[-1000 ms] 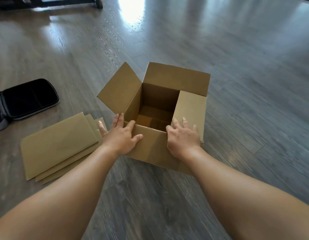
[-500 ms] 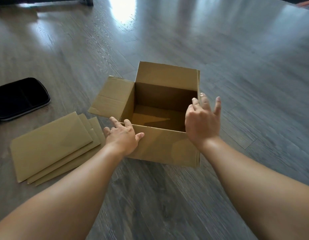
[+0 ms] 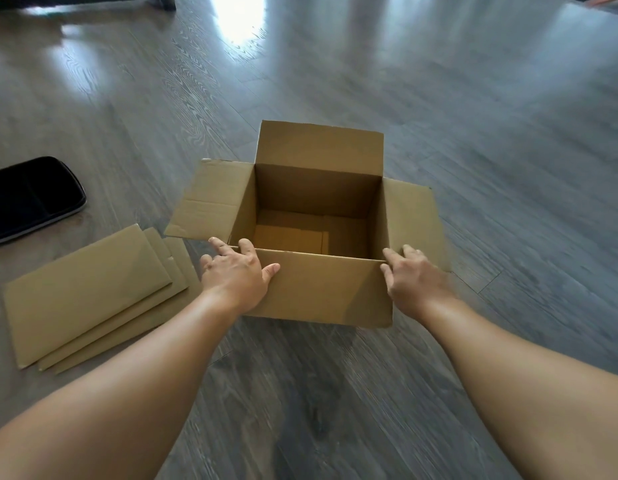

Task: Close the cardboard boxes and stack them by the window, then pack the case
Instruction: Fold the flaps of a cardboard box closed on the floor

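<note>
Open cardboard box [image 3: 321, 289] standing on the wood floor [image 3: 508, 168], directly ahead of me, all four top flaps turned outward. My left hand [image 3: 236, 275] rests at the near-left corner, fingers [image 3: 246, 245] hooked over the rim and thumb pressed on the front panel, so I judge it steadies the box. My right hand [image 3: 413, 278] lies at the near-right corner with fingers loosely extended along the edge, holding nothing that I can see; it sits where the right flap [image 3: 411, 216] hinges, ready to fold it in. Flattened boxes [image 3: 89, 292] lie stacked to the left, and the black case [image 3: 30, 199] lies open beyond them, not yet packed.
</note>
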The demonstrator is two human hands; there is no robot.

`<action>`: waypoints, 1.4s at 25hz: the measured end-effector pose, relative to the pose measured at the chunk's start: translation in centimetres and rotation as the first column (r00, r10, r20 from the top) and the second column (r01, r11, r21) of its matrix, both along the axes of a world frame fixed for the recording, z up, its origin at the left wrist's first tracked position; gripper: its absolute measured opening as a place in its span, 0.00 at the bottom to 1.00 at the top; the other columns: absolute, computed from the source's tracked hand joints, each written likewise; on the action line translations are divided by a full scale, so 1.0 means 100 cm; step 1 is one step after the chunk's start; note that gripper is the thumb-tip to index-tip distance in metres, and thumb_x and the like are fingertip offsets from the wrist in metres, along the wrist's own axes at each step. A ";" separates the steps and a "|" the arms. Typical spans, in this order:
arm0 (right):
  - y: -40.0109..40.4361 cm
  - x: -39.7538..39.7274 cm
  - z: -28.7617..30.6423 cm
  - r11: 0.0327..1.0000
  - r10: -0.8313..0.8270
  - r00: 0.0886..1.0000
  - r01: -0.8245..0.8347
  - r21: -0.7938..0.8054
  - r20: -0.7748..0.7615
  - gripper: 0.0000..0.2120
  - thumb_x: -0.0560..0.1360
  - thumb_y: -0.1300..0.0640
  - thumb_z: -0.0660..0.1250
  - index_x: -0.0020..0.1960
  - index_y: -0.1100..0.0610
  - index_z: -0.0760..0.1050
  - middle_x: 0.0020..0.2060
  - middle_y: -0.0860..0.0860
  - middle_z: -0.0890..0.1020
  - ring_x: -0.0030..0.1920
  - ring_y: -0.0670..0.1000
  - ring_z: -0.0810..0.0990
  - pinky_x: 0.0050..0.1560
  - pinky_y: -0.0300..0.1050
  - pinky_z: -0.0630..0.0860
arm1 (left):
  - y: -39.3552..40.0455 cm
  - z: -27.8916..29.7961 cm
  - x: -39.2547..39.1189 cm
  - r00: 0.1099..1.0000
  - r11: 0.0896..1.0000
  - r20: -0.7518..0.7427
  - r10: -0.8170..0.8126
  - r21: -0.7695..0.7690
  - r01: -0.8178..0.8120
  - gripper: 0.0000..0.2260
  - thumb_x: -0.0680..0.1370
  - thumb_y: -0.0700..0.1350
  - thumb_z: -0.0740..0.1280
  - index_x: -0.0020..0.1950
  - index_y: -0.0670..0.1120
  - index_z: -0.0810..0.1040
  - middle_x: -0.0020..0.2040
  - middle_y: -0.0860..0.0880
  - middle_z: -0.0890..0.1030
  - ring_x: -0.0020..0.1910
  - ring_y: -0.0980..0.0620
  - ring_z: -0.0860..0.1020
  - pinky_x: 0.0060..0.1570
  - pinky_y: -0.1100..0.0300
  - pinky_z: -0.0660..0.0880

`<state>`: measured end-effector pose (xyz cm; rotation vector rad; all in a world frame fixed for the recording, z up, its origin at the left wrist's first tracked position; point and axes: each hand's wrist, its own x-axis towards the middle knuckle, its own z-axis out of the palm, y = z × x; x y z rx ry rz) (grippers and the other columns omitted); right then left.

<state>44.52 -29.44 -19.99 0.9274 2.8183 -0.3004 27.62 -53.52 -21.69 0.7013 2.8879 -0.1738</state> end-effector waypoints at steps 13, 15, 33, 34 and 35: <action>-0.034 -0.030 -0.011 0.996 0.054 0.989 -0.043 0.083 -0.140 0.23 0.83 0.51 0.57 0.75 0.59 0.67 0.76 0.64 0.64 0.78 0.62 0.60 0.77 0.61 0.56 | -0.014 0.012 -0.004 0.962 0.949 0.247 -0.117 0.314 0.035 0.25 0.81 0.59 0.61 0.75 0.52 0.62 0.74 0.40 0.64 0.65 0.36 0.74 0.61 0.44 0.76; -0.065 -0.052 -0.008 0.978 0.207 0.952 -0.202 0.042 -0.224 0.25 0.82 0.51 0.61 0.75 0.61 0.67 0.76 0.62 0.65 0.77 0.60 0.61 0.78 0.55 0.58 | -0.030 0.013 -0.011 0.962 0.923 0.240 -0.132 0.382 0.032 0.24 0.82 0.58 0.60 0.75 0.51 0.64 0.78 0.43 0.61 0.68 0.39 0.73 0.63 0.45 0.75; -0.294 -0.205 -0.076 0.858 0.478 0.871 -0.435 -0.274 0.114 0.09 0.76 0.54 0.63 0.54 0.55 0.69 0.51 0.51 0.69 0.58 0.59 0.75 0.49 0.51 0.71 | -0.317 -0.077 -0.081 0.730 0.755 0.284 0.621 0.031 -0.655 0.16 0.82 0.51 0.58 0.63 0.42 0.75 0.63 0.36 0.76 0.62 0.37 0.74 0.60 0.50 0.72; -0.298 -0.214 -0.083 0.872 0.450 0.879 -0.396 -0.289 0.154 0.12 0.76 0.53 0.64 0.58 0.54 0.69 0.55 0.53 0.70 0.61 0.60 0.74 0.51 0.52 0.72 | -0.322 -0.080 -0.083 0.702 0.733 0.321 0.636 0.034 -0.680 0.18 0.82 0.51 0.58 0.68 0.44 0.73 0.65 0.36 0.75 0.64 0.37 0.73 0.61 0.51 0.71; -0.302 -0.223 -0.090 0.883 0.424 0.886 -0.357 -0.307 0.189 0.17 0.76 0.52 0.65 0.63 0.54 0.68 0.60 0.55 0.69 0.63 0.61 0.72 0.56 0.54 0.74 | -0.327 -0.083 -0.086 0.679 0.713 0.365 0.637 0.055 -0.699 0.20 0.83 0.51 0.58 0.73 0.47 0.69 0.68 0.38 0.74 0.68 0.37 0.71 0.63 0.51 0.70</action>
